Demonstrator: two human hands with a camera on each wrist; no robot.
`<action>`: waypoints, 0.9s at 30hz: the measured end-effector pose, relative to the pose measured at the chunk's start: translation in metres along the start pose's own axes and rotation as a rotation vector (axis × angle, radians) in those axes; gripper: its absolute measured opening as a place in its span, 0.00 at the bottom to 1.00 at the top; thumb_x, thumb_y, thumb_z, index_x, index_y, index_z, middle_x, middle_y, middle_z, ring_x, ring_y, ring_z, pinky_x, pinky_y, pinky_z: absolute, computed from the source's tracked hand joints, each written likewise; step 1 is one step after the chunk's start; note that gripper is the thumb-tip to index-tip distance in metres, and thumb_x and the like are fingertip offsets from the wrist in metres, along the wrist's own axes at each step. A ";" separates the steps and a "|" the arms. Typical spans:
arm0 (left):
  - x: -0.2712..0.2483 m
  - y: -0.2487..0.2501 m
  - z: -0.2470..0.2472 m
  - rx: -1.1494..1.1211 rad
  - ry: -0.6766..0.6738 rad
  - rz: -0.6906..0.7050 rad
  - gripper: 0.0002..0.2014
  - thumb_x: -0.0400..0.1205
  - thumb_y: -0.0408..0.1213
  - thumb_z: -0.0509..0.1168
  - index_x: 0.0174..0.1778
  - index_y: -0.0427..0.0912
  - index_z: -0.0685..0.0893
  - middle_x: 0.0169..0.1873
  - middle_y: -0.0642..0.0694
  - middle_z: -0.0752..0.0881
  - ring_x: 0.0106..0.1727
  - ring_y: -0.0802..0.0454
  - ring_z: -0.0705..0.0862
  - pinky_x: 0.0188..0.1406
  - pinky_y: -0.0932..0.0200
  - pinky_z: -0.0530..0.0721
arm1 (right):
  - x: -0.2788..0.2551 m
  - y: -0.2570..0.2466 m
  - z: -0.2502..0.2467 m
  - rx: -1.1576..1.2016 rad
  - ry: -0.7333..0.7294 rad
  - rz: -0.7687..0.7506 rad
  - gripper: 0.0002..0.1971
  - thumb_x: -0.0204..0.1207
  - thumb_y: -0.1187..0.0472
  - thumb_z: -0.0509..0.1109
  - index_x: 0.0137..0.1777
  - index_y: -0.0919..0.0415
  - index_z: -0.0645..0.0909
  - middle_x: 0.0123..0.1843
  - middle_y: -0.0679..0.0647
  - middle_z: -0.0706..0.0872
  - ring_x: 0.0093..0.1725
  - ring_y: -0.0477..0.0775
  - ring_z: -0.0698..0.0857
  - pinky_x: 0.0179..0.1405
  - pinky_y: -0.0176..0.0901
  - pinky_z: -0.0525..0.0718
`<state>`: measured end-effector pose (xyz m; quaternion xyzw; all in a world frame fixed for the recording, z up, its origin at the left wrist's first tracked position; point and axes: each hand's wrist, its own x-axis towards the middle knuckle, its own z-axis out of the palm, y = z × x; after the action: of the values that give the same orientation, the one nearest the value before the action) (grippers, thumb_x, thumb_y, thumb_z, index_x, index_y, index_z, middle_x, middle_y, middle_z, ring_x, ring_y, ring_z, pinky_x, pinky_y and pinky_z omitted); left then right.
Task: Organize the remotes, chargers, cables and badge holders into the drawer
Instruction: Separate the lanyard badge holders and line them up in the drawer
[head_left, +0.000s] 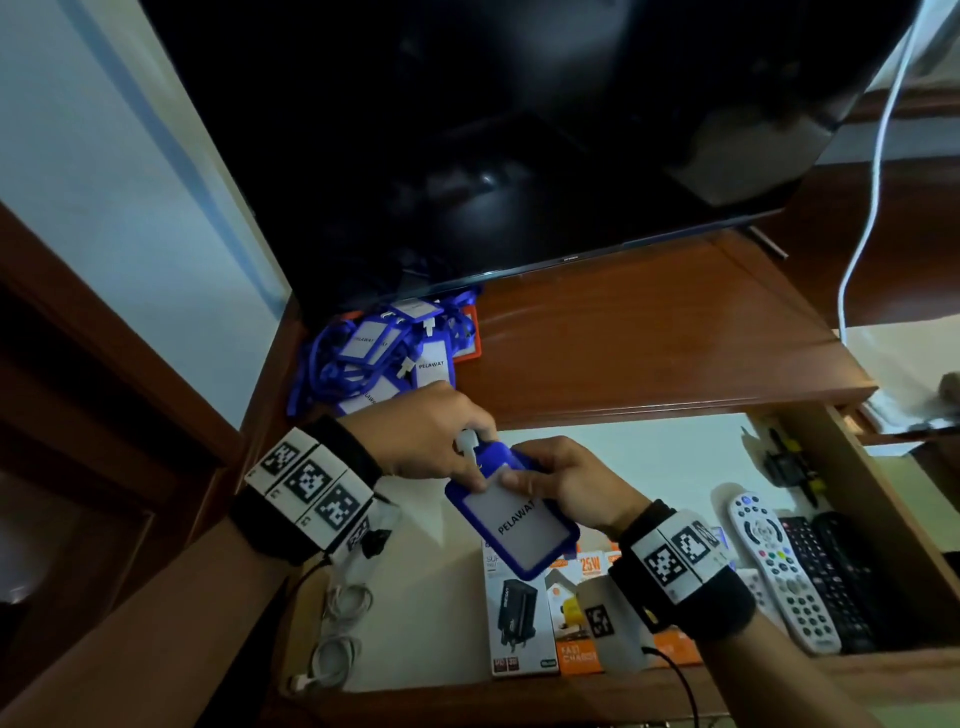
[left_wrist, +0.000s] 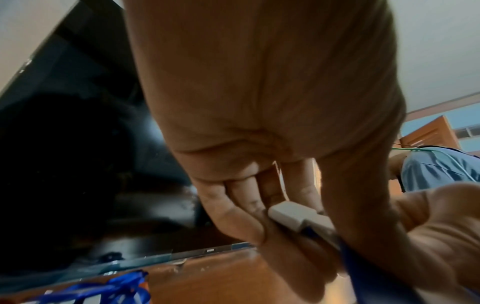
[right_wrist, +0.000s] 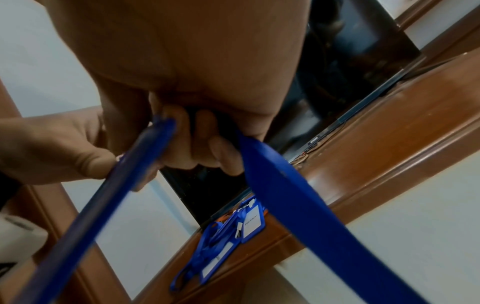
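- Head view: wooden shelf (head_left: 649, 338) runs beneath a dark television (head_left: 493, 130), with a white cable (head_left: 878, 171) hanging at the far right.
- Below the shelf the drawer (head_left: 883, 509) stands open, lined in white.
- Inside it, along the right side, lie a white remote (head_left: 784, 571) and black remotes (head_left: 836, 577); charger boxes (head_left: 550, 613) sit at the front centre; coiled white cables (head_left: 337, 639) lie at the front left.
- A heap of blue badge holders (head_left: 389, 353) with lanyards rests on the shelf's left end, an orange holder (head_left: 470, 338) just beside it.
- My left hand (head_left: 421, 436) and my right hand (head_left: 566, 483) both hold one blue badge holder (head_left: 514, 514), marked PELAWAT, above the open drawer.
- My left thumb and fingers pinch it at the top, by the white clip (head_left: 467, 447); my right fingers curl round its right edge.
- Left wrist view: my left fingers (left_wrist: 246, 214) are curled, pinching the white clip (left_wrist: 293, 216) against the thumb; the blue holder edge shows below, blurred.
- A person's blue sleeve (left_wrist: 439, 168) appears at the right.
- Right wrist view: my right fingers (right_wrist: 205, 148) are curled, gripping the holder's edge and a blue lanyard strap (right_wrist: 298, 205) that runs down to the right.
- The heap of holders (right_wrist: 228, 236) lies on the shelf behind.
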<state>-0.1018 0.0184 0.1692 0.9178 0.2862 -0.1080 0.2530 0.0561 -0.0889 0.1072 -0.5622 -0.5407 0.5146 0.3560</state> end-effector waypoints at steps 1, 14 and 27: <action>-0.001 -0.002 0.002 -0.024 -0.002 -0.014 0.13 0.70 0.50 0.77 0.48 0.54 0.85 0.46 0.56 0.84 0.40 0.62 0.81 0.43 0.59 0.82 | 0.000 0.000 0.000 0.000 0.002 -0.001 0.21 0.71 0.50 0.67 0.46 0.71 0.81 0.37 0.62 0.83 0.35 0.58 0.82 0.35 0.47 0.79; -0.004 -0.024 0.011 -0.445 0.445 -0.088 0.11 0.70 0.36 0.78 0.33 0.45 0.80 0.35 0.54 0.84 0.40 0.62 0.83 0.38 0.65 0.78 | 0.007 -0.005 0.002 0.199 0.228 -0.026 0.15 0.81 0.60 0.65 0.32 0.60 0.71 0.27 0.52 0.71 0.24 0.45 0.70 0.23 0.32 0.68; -0.013 -0.032 0.017 -0.715 0.425 -0.196 0.07 0.75 0.34 0.74 0.47 0.47 0.87 0.43 0.50 0.89 0.33 0.61 0.86 0.29 0.69 0.82 | 0.010 -0.009 -0.001 0.303 0.343 -0.101 0.28 0.77 0.71 0.68 0.16 0.51 0.79 0.14 0.43 0.75 0.14 0.38 0.71 0.18 0.24 0.66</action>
<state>-0.1318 0.0262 0.1456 0.7428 0.4372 0.1658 0.4791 0.0534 -0.0774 0.1137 -0.5540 -0.4161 0.4683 0.5482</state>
